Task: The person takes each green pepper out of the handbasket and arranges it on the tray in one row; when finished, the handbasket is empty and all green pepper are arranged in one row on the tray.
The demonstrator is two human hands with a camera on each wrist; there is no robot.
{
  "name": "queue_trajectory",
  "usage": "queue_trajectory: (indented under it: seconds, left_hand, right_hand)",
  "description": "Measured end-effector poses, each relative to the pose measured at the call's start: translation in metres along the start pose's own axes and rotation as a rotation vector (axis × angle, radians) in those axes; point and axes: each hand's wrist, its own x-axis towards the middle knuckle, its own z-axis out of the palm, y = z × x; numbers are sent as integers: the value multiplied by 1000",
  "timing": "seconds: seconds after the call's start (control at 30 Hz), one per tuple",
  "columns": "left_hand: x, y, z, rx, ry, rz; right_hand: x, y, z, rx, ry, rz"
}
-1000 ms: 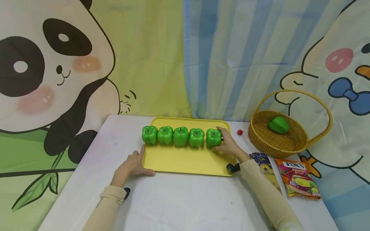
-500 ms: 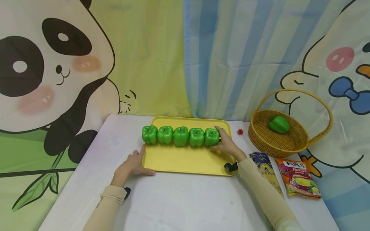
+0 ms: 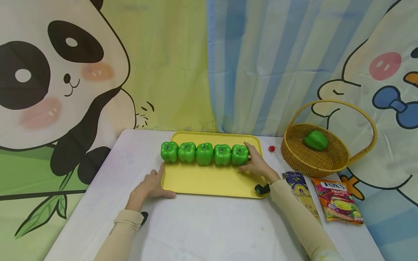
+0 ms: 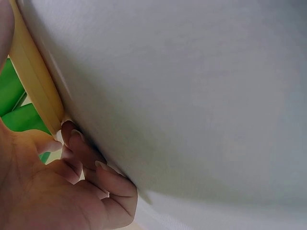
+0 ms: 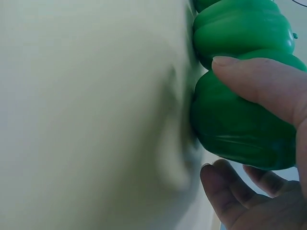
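Several green bell peppers (image 3: 204,154) stand in a row along the yellow tray (image 3: 199,181), the leftmost over its left rim. My right hand (image 3: 258,165) holds the rightmost bell pepper (image 3: 240,155), thumb in front and a finger behind. In the right wrist view, the thumb (image 5: 261,84) lies across that bell pepper (image 5: 240,124), which touches its neighbour; the other fingers curl below. My left hand (image 3: 151,185) grips the tray's near left corner, thumb along the front edge. In the left wrist view, its curled fingers (image 4: 91,158) meet the tray rim (image 4: 36,72).
A wicker basket (image 3: 294,163) with one green bell pepper (image 3: 315,140) inside stands at the right. A small red object (image 3: 271,148) lies beside it. Two packets, a blue-and-gold one (image 3: 302,194) and a red candy bag (image 3: 337,201), lie near my right forearm.
My right hand has slid the rightmost bell pepper left, closing the gap to the row. During the last half second it has barely moved. My left hand has stayed at the tray corner.
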Motion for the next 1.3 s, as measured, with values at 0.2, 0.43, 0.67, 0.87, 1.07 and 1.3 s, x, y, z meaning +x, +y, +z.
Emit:
queue_trajectory:
  seconds: [0.2, 0.43, 0.67, 0.87, 1.07, 1.3]
  left_hand:
    - [1, 0, 0, 4, -2, -7]
    - [0, 0, -1, -7, -5, -20]
    - [-1, 1, -1, -9, -9, -5]
    - [0, 1, -1, 2, -10, -9]
    - [1, 1, -1, 11, -16, -11]
    - [1, 0, 0, 13, -17, -9]
  right_hand:
    - [-10, -1, -15, -25, -16, 7]
    - [-27, -2, -48, -62, -9, 8]
    - [-47, 0, -93, -119, 66, 22]
    - [-61, 6, -131, -164, 187, 47]
    - [-68, 22, -162, -163, 247, 96]
    - [-65, 42, -199, -188, 252, 200]
